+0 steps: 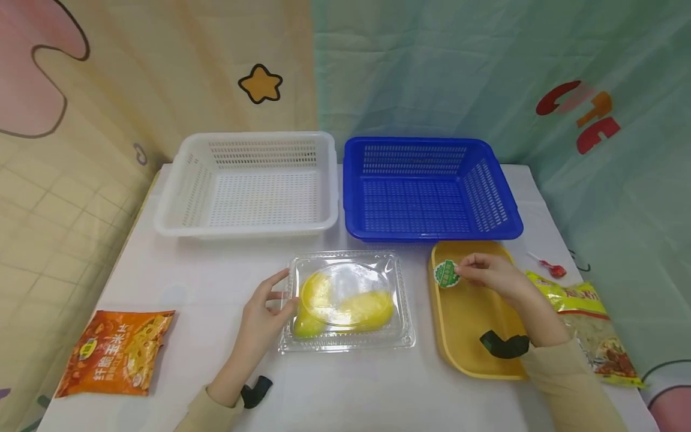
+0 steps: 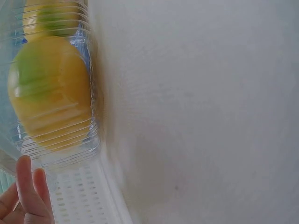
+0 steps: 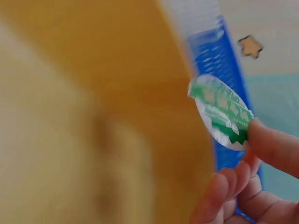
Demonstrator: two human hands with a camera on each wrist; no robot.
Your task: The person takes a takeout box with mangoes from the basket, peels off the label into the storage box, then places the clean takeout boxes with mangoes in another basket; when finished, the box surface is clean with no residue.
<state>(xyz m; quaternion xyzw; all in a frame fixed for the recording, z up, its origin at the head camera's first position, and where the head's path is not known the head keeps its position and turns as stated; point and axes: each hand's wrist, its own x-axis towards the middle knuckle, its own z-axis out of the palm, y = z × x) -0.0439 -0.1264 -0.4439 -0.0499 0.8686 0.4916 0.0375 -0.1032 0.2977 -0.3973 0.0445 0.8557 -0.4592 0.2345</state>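
A clear plastic clamshell box (image 1: 345, 346) lies closed on the table, with two yellow-green mangoes (image 1: 367, 310) inside; the left wrist view also shows a mango (image 2: 51, 93) through its ribbed wall. My left hand (image 1: 264, 315) touches the box's left edge, index finger extended and thumb by the lid. Between thumb and fingertips, my right hand (image 1: 493, 276) pinches a round green-and-white sticker (image 1: 447, 273), above the yellow tray (image 1: 464, 336). The sticker (image 3: 224, 112) looks tilted and slightly bent in the right wrist view.
Behind stand a white basket (image 1: 245, 231) and a blue basket (image 1: 432, 236), side by side. An orange snack bag (image 1: 116, 354) lies at the left. At the right are a red lollipop (image 1: 554, 269) and a yellow-topped food packet (image 1: 594, 336), partly behind the right forearm.
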